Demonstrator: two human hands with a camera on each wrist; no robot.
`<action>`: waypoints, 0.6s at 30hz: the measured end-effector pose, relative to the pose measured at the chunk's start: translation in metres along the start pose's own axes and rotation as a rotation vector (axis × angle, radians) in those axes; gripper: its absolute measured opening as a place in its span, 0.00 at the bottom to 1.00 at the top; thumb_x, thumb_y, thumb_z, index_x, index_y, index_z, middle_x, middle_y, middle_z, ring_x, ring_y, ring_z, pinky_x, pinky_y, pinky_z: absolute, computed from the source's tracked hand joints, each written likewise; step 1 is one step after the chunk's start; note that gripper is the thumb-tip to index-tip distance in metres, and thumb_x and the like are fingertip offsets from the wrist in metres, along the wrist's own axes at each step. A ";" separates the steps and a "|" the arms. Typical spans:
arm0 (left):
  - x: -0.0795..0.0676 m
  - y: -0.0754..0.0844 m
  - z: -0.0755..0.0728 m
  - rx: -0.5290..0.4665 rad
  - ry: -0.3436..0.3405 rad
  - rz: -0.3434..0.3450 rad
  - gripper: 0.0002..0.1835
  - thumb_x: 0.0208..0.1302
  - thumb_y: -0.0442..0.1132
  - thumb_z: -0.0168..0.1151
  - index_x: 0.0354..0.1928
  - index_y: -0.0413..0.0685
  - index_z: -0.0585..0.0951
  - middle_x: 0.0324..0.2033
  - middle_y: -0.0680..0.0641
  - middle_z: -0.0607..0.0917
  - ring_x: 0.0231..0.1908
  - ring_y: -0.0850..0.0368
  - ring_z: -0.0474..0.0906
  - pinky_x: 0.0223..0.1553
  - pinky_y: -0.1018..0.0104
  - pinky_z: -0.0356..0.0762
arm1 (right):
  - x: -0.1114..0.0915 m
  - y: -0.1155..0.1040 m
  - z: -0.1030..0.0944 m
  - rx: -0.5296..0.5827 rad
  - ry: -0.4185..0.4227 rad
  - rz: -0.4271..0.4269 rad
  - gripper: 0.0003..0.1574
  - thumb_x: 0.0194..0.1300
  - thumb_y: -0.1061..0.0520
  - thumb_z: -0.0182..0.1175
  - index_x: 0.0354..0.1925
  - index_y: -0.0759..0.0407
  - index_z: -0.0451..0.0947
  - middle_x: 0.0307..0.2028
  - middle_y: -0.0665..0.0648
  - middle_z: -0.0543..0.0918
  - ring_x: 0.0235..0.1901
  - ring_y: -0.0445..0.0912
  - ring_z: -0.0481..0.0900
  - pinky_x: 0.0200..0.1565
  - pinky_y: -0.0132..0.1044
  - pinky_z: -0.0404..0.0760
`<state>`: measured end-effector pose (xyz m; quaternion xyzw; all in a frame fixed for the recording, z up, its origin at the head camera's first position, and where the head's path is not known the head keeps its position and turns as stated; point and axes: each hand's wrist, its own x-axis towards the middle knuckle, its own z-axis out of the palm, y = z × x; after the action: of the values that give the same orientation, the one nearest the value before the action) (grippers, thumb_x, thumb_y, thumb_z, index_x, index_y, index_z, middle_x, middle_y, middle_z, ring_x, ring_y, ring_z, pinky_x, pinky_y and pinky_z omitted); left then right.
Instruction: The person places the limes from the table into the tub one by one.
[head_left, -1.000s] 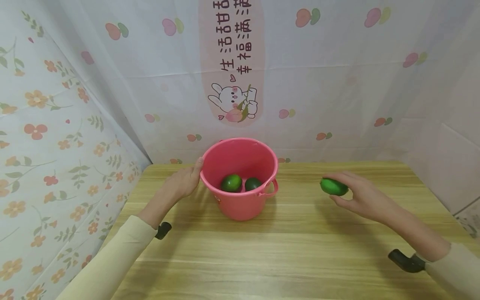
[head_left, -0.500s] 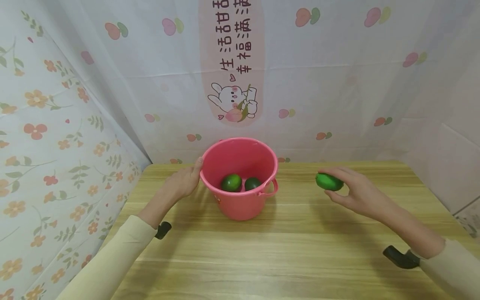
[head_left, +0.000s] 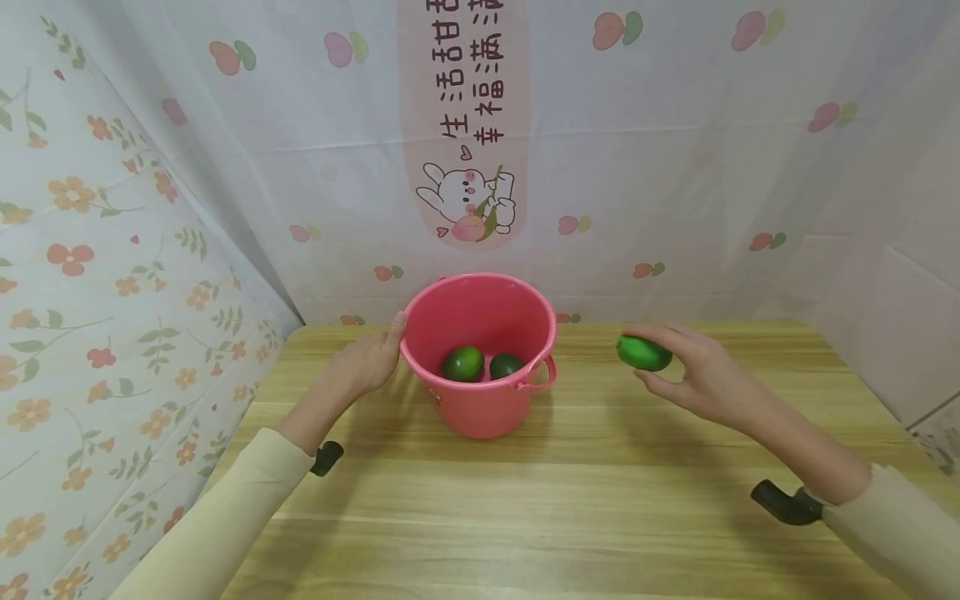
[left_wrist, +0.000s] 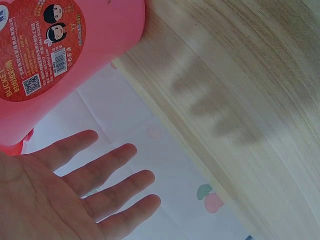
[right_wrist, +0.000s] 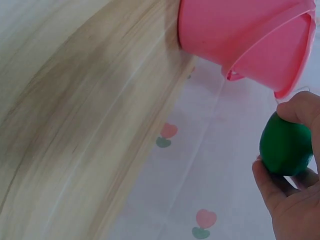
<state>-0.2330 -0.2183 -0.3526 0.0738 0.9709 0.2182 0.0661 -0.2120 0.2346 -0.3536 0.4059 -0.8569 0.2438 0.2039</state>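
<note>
A pink bucket (head_left: 480,408) stands upright on the wooden table, with two dark green round fruits, one (head_left: 463,364) left and one (head_left: 506,367) right, at its bottom. My left hand (head_left: 366,362) is at the bucket's left side, its thumb at the rim. In the left wrist view its fingers (left_wrist: 107,167) are straight and spread, apart from the bucket wall. To the bucket's right, my right hand (head_left: 705,375) pinches a smooth green oval fruit (head_left: 645,353), like a lime, above the table. The right wrist view shows that fruit (right_wrist: 285,145) between thumb and fingers.
The wooden table (head_left: 480,517) ends just behind the bucket at a white printed curtain (head_left: 675,192). A floral cloth (head_left: 112,333) hangs along the left. The bucket's pink handle (head_left: 540,379) hangs at its right side. Black wrist-camera pieces (head_left: 787,502) show near the sleeves.
My right hand has moved left and slightly farther back with the green oval fruit, nearer the bucket. My left hand and the bucket have stayed in place.
</note>
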 end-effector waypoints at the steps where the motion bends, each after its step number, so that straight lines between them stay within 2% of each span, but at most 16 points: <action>1: 0.000 0.000 0.000 -0.002 0.000 0.001 0.46 0.65 0.68 0.10 0.65 0.50 0.69 0.58 0.42 0.73 0.54 0.41 0.71 0.53 0.40 0.63 | 0.002 -0.001 0.000 0.005 -0.001 -0.002 0.43 0.46 0.65 0.71 0.61 0.51 0.70 0.53 0.51 0.75 0.46 0.42 0.73 0.43 0.23 0.70; 8: 0.000 0.000 0.000 -0.017 0.006 0.009 0.46 0.65 0.68 0.10 0.63 0.50 0.71 0.57 0.42 0.74 0.53 0.42 0.71 0.53 0.41 0.64 | 0.011 -0.008 0.003 0.050 -0.010 0.001 0.42 0.48 0.63 0.71 0.62 0.51 0.70 0.51 0.48 0.75 0.45 0.40 0.73 0.43 0.25 0.72; 18: 0.000 -0.001 0.000 -0.024 0.009 0.005 0.48 0.64 0.68 0.10 0.60 0.50 0.74 0.56 0.42 0.75 0.52 0.42 0.72 0.52 0.41 0.64 | 0.027 -0.014 0.010 0.045 0.010 -0.026 0.43 0.48 0.64 0.71 0.62 0.51 0.70 0.53 0.50 0.73 0.48 0.43 0.72 0.45 0.27 0.73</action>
<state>-0.2327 -0.2194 -0.3535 0.0747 0.9683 0.2301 0.0619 -0.2183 0.2047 -0.3428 0.4200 -0.8450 0.2622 0.2021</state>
